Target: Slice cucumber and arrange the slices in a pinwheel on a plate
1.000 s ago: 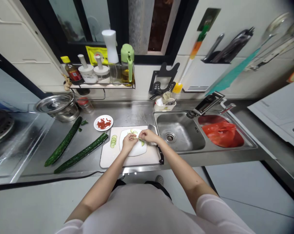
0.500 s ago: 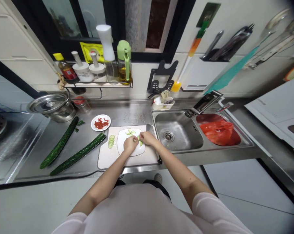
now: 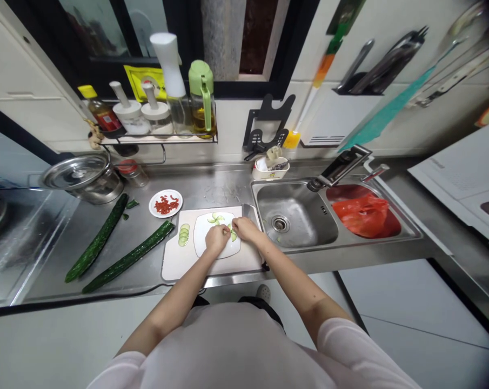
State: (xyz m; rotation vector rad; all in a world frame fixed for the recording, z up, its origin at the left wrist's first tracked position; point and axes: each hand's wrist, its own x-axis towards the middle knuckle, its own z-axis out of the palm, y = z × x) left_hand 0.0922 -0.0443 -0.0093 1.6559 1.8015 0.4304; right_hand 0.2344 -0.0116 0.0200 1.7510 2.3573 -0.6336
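Observation:
My left hand [image 3: 216,238] and my right hand [image 3: 245,229] meet over a white plate [image 3: 202,237] that lies on a pale cutting board [image 3: 183,261]. Both hands have their fingers pinched together on thin cucumber slices [image 3: 231,234] at the plate's right side. More slices [image 3: 214,218] lie along the plate's far rim. A small stack of cucumber slices [image 3: 183,235] sits on the board left of the plate. A knife lies along the board's right edge, mostly hidden under my right forearm.
Two long cucumbers [image 3: 127,256] [image 3: 96,239] lie on the steel counter to the left. A small dish of red chili pieces [image 3: 165,203] stands behind the board. A lidded pot [image 3: 82,177] is at far left, a double sink [image 3: 295,216] with a red bag [image 3: 363,209] to the right.
Both hands have stayed together over the plate's right side, shifting slightly while handling the slices. The view has tilted down a little.

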